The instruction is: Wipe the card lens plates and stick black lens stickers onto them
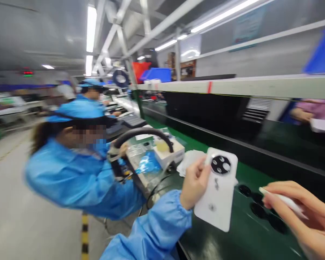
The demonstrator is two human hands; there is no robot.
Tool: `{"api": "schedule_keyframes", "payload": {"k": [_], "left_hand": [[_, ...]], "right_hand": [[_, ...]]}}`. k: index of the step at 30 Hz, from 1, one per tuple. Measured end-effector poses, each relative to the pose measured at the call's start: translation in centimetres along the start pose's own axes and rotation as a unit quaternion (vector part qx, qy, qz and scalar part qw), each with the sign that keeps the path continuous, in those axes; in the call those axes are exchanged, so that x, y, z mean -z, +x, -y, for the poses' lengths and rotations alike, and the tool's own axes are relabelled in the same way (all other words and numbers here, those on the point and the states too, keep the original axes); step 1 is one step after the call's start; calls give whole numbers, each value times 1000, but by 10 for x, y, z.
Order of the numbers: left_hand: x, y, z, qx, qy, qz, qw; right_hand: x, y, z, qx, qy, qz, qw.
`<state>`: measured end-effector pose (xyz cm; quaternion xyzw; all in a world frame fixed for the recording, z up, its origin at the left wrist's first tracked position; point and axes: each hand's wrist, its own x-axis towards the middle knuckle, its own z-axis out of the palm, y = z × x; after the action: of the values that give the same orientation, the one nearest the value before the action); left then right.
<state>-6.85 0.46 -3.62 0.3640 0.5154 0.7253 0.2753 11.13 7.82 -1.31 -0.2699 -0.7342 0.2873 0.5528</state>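
My left hand [194, 182], in a blue sleeve, grips a white phone back cover [218, 193] by its left edge; the cover carries a round black camera ring near its top. It hovers over the dark green belt [233, 238]. My right hand [303, 213] is at the lower right, fingers pinched round a thin white stick [283, 202] whose tip points left, a little right of the cover. Several round black pieces [256, 198] lie on the belt between the two hands.
A co-worker in blue coat and cap [76, 173] leans in at the left, beside a curved black hose [143, 135] and a white box [169, 153]. A shelf rail [233, 86] runs above the belt. Another person's arm [303, 115] shows at far right.
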Motion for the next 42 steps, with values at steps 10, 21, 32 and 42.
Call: {"api": "schedule_keyframes", "payload": {"k": [10,21,32,42], "left_hand": [[-69,-3,-14,-105,133,89,982],[-68,-11,5,-177,232,99,951],[-63,-11,9,-205,233,123,943],[-61,-15,9,-261,263,102,923]], "right_hand": [[21,-13,15,47,-71,-52,995],[4,-2,-10,98,-132,-36,986],[-4,-4,-9,148,-261,-48,953],[-5,-6,-4,138,-285,-40,948]]}}
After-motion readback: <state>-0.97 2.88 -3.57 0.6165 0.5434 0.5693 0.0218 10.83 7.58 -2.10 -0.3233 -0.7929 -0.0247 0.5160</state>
